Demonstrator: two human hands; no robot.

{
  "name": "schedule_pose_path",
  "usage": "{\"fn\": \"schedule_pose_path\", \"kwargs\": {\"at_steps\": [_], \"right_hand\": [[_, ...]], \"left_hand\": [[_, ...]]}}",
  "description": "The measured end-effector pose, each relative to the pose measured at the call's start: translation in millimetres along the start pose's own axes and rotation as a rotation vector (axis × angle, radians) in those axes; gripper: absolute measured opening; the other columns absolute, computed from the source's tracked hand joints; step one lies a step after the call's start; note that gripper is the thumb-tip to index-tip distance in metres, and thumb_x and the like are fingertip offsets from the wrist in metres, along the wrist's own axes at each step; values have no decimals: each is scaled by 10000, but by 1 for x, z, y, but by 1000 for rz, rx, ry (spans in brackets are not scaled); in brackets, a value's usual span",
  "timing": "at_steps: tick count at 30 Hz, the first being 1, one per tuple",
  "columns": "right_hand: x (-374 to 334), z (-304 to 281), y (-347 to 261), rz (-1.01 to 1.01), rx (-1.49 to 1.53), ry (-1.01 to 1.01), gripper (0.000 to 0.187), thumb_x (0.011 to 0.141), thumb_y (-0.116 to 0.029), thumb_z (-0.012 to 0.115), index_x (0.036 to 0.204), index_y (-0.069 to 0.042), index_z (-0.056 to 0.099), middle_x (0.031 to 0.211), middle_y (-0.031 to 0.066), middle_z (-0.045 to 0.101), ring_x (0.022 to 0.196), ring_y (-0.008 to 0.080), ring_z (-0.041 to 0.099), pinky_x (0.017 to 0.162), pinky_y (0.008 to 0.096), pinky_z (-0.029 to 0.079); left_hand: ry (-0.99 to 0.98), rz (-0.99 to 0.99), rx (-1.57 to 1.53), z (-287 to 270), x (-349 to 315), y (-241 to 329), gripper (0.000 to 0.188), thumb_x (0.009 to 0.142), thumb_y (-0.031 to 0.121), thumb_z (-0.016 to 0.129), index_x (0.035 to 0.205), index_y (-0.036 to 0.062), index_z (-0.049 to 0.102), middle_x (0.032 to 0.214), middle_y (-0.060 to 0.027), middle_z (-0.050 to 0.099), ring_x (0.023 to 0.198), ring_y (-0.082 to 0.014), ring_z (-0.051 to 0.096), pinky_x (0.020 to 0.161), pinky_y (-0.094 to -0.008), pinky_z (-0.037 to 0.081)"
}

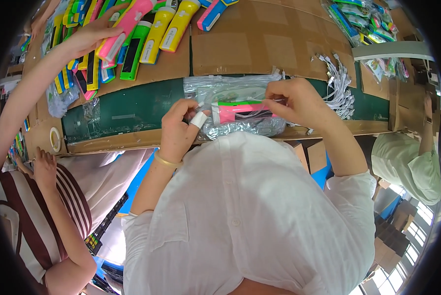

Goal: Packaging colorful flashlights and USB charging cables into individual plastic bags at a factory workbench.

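A pink and green flashlight (227,112) lies crosswise in front of me in a clear plastic bag (267,129). A white cable seems to run alongside it. My left hand (177,129), with white tape around one finger, is closed at the bag's left end, its fingers pinching the edge. At the other end my right hand (299,102) is closed too, thumb and forefinger together on the bag's edge. More clear bags (205,86) lie flat beneath and behind the flashlight.
Several yellow, green and pink flashlights (154,37) are heaped at the far left, where a co-worker's hand (90,37) holds a pink one. White cables (339,91) lie bundled on the right. A tape roll (56,139) sits at the left edge of the cardboard-covered table (274,37).
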State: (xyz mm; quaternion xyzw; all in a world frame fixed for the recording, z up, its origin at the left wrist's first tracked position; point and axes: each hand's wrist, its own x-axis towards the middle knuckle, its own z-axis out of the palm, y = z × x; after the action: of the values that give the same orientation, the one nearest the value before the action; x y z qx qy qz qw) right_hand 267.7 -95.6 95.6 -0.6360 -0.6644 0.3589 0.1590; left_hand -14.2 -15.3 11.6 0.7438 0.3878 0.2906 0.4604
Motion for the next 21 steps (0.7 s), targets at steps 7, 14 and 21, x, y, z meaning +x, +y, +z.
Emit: {"fn": "schedule_pose_path", "kwargs": {"at_steps": [7,14,21], "right_hand": [[49,43,-17,-148,254,-84,242,900,-249,746,986,-38,665,962,78,646,639,183,577,575,316,469],[42,64,-1,-405,69,132,164,904,-189,728,952,-34,698,801,111,608,710,293,593,624,364,475],[-7,15,54,-135,-17,159,129,879,-76,734,971,14,721,852,93,617,780,217,599,687,315,475]], "left_hand": [[65,67,-64,5,-10,8,119,857,-11,715,969,12,682,934,-100,694,800,-202,647,730,-299,525],[39,180,-95,11,-3,8,140,857,-73,669,965,13,692,857,-101,680,733,-199,633,685,-288,521],[143,-171,-470,5,-9,-14,48,948,-5,664,992,-25,668,848,-16,653,745,-78,586,684,-213,498]]}}
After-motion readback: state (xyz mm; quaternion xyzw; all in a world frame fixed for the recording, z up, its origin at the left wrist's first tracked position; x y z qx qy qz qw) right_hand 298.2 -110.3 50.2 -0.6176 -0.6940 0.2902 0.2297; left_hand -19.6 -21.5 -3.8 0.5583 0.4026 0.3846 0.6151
